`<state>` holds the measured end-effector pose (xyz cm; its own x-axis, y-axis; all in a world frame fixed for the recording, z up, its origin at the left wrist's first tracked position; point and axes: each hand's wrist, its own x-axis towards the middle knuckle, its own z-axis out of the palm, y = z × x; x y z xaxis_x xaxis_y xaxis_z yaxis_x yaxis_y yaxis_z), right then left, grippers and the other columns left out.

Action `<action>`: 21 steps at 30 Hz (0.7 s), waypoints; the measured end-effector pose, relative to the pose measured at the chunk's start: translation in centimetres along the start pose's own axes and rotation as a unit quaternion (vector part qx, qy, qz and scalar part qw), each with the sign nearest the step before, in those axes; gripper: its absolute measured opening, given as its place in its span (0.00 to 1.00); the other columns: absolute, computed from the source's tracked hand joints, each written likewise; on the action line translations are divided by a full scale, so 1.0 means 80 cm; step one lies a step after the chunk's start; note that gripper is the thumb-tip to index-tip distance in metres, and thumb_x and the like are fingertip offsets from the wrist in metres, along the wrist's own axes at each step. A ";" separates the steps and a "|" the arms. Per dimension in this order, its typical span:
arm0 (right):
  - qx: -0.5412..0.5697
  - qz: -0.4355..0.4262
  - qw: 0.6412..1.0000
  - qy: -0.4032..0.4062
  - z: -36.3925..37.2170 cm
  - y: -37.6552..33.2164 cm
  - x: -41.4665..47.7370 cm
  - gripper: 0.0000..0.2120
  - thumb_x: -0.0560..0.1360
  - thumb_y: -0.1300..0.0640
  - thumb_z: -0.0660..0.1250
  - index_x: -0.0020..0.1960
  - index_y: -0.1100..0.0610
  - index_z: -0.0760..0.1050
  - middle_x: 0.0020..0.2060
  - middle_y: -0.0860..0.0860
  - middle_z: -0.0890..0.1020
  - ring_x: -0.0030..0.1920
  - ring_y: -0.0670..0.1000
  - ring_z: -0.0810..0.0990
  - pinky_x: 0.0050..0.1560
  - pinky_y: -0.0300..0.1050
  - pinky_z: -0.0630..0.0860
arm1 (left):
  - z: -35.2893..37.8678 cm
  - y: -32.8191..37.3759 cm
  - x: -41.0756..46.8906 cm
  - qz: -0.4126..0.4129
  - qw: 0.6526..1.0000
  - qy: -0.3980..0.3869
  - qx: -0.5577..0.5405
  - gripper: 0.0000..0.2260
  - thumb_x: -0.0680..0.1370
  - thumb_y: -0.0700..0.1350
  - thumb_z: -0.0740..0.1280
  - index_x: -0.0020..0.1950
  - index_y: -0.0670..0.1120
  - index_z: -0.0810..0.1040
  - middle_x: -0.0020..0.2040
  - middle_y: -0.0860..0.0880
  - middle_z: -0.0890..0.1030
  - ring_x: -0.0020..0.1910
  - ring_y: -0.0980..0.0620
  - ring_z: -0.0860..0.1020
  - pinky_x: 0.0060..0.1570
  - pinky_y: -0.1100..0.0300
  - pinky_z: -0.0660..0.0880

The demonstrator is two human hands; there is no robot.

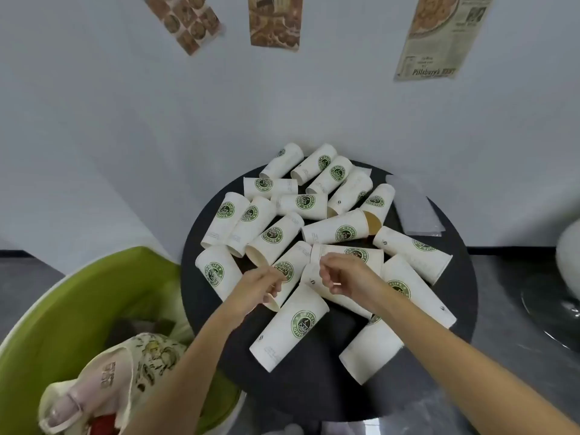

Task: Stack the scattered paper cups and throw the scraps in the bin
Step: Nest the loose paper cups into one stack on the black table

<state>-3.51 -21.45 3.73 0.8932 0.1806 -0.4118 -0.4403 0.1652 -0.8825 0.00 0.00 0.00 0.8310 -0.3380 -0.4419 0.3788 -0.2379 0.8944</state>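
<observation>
Several white paper cups with green round logos lie scattered on their sides over a round black table (pixel 317 387). My left hand (pixel 259 287) hovers over a cup (pixel 290 271) near the table's middle, fingers curled, touching its open end. My right hand (pixel 343 274) is just beside it, fingers bent over another lying cup (pixel 348 254); no firm grip shows on either. One large cup (pixel 290 328) lies below both hands. No scraps stand out among the cups.
A green-lined bin (pixel 94 309) stands left of the table, holding a patterned cloth bag (pixel 125 372). A clear plastic sleeve (pixel 414 205) lies at the table's back right. White wall with posters behind; a white object (pixel 569 262) at the right edge.
</observation>
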 end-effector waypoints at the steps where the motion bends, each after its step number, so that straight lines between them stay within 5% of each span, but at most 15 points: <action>1: -0.003 -0.003 1.000 0.002 0.001 0.007 -0.001 0.13 0.77 0.57 0.61 0.34 0.55 0.71 0.29 0.52 0.71 0.30 0.48 0.69 0.32 0.38 0.64 | 0.004 -0.011 -0.001 0.016 0.999 0.008 0.036 0.06 0.80 0.42 0.65 0.44 0.48 0.79 0.38 0.52 0.78 0.38 0.56 0.75 0.39 0.67 0.71; 4: 0.016 0.016 0.999 0.026 0.002 0.030 -0.008 0.13 0.77 0.58 0.61 0.34 0.56 0.72 0.30 0.53 0.71 0.30 0.48 0.68 0.33 0.40 0.63 | 0.020 -0.046 -0.004 0.050 0.988 0.035 0.140 0.05 0.80 0.44 0.66 0.53 0.52 0.78 0.53 0.53 0.78 0.51 0.57 0.77 0.45 0.71 0.70; 7: 0.068 0.026 0.997 0.039 -0.001 0.050 -0.018 0.11 0.77 0.59 0.60 0.36 0.56 0.71 0.30 0.52 0.71 0.29 0.47 0.68 0.30 0.38 0.64 | 0.044 -0.070 -0.009 0.103 0.973 0.046 0.202 0.14 0.78 0.43 0.68 0.63 0.51 0.74 0.60 0.55 0.73 0.58 0.59 0.73 0.55 0.72 0.69; 10: 0.107 0.032 0.992 0.054 -0.006 0.065 -0.031 0.10 0.77 0.59 0.60 0.37 0.56 0.71 0.30 0.52 0.71 0.30 0.47 0.69 0.30 0.37 0.64 | 0.064 -0.089 -0.006 0.164 0.941 0.067 0.290 0.24 0.76 0.43 0.70 0.71 0.48 0.69 0.67 0.51 0.70 0.68 0.53 0.68 0.67 0.59 0.66; 16: 0.130 0.050 0.987 0.083 -0.014 0.082 -0.045 0.12 0.77 0.58 0.60 0.35 0.55 0.71 0.30 0.51 0.70 0.29 0.46 0.68 0.31 0.39 0.62 | 0.093 -0.108 0.006 0.138 0.878 0.068 0.454 0.35 0.78 0.49 0.68 0.79 0.49 0.52 0.78 0.51 0.55 0.76 0.51 0.55 0.71 0.54 0.59; 21: 0.135 0.049 0.985 0.094 -0.020 0.084 -0.050 0.11 0.77 0.59 0.60 0.36 0.56 0.71 0.30 0.51 0.71 0.29 0.47 0.68 0.30 0.38 0.63 | 0.112 -0.118 0.006 0.096 0.859 0.093 0.494 0.40 0.76 0.51 0.69 0.80 0.49 0.47 0.78 0.50 0.54 0.76 0.50 0.57 0.71 0.53 0.59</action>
<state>-9.88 -22.61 -0.94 0.8352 0.0293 -0.5492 -0.5106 0.4121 -0.7546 -6.83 -6.07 -9.28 0.9250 -0.3281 -0.1916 -0.2269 -0.8815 0.4141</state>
